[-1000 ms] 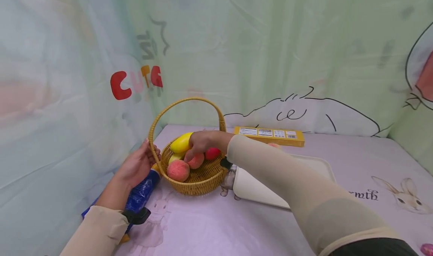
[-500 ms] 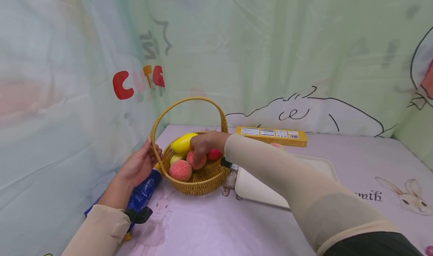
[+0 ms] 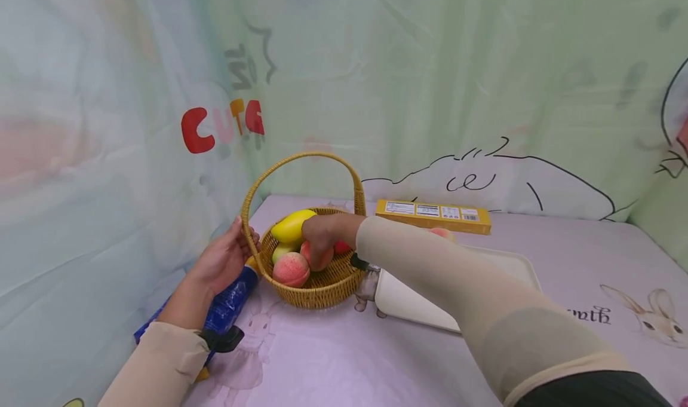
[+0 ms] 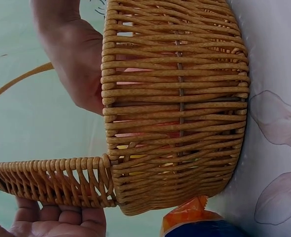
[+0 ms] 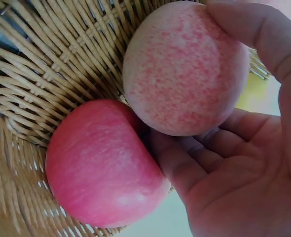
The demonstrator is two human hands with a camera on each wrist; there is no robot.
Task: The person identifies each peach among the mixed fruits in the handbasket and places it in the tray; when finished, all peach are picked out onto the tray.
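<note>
A wicker basket point(image 3: 314, 299) with a tall handle holds several fruits. My left hand point(image 3: 217, 266) grips the left side of its handle point(image 4: 52, 182), fingers behind and thumb in front. Inside the basket, my right hand point(image 3: 325, 233) holds a pink speckled peach point(image 5: 185, 74) between thumb and fingers. Against those fingers lies a red apple point(image 5: 106, 168), close to the woven wall. A second peach point(image 3: 291, 269) sits at the front, a bright yellow elongated fruit point(image 3: 290, 226) at the back left, and a yellow-green fruit point(image 3: 283, 250) below it, partly hidden.
A blue packet point(image 3: 231, 302) with orange ends lies left of the basket, under my left forearm. To the right is a white tray point(image 3: 414, 302), partly covered by my right arm. Behind it are a yellow box point(image 3: 432, 216) and another peach point(image 3: 442, 233).
My right hand has reached slightly lower into the basket, its thumb now further down over the peach. The left hand keeps its hold on the handle. The head view has shifted slightly.
</note>
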